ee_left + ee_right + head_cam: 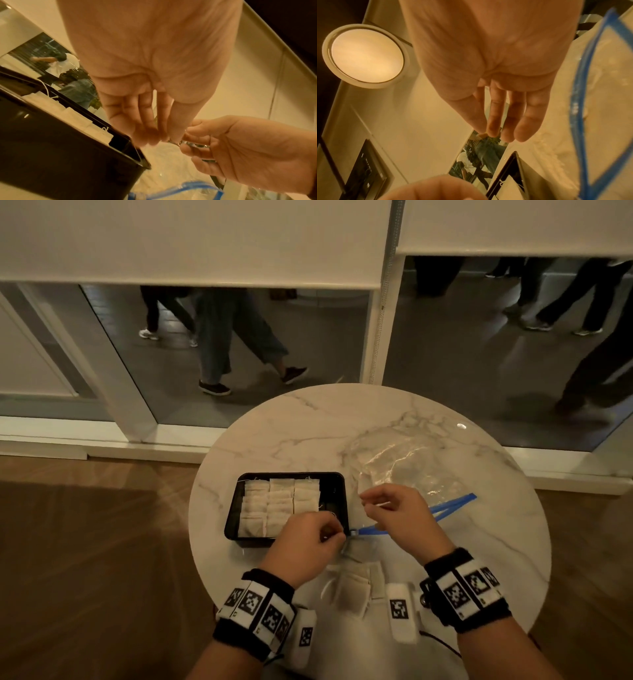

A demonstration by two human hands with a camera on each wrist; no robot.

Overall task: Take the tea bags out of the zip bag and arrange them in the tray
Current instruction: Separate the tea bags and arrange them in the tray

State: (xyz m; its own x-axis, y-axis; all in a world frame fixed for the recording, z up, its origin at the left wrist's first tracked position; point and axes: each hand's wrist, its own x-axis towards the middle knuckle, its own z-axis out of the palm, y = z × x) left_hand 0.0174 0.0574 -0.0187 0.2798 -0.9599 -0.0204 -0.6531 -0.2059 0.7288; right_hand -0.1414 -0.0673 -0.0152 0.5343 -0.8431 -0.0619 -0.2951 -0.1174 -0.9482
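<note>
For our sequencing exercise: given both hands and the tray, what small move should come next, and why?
Probably set the small item into the tray's free right strip: left hand and right hand both seem to pinch it, too small to identify, by the tray, where tea bags fill three columns and only that strip is bare.

**Marble, plastic, paper**

My table [308,419] is polished marble, white with grey veins, glossy enough to catch a light spot. The tray [337,491] is black plastic, smooth and shiny. The tea bags [281,501] are matt, fibrous paper. The zip bag [404,460] is clear, crinkled film with a blue plastic seal. My wristbands [466,587] are black cloth.
</note>
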